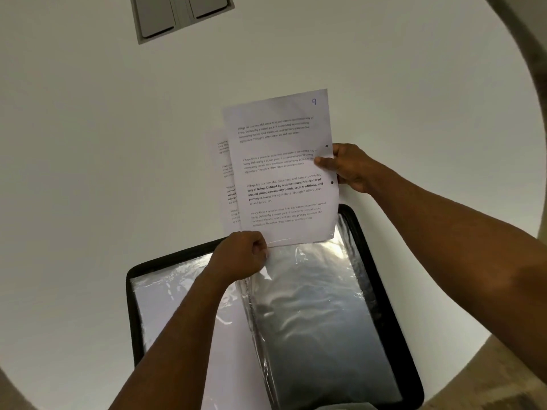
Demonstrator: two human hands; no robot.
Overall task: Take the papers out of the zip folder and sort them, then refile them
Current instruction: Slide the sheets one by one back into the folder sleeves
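**Sheets held above the open folder**

Your right hand (349,168) pinches the right edge of the white printed sheet (281,170) marked "9", thumb on its face. Your left hand (241,257) grips the sheet's bottom-left corner with curled fingers. A second printed sheet (223,179) shows just behind it, offset left. Both are lifted over the black-rimmed zip folder (384,291), which lies open on the round white worktop (118,143), its clear plastic sleeves (310,306) exposed.
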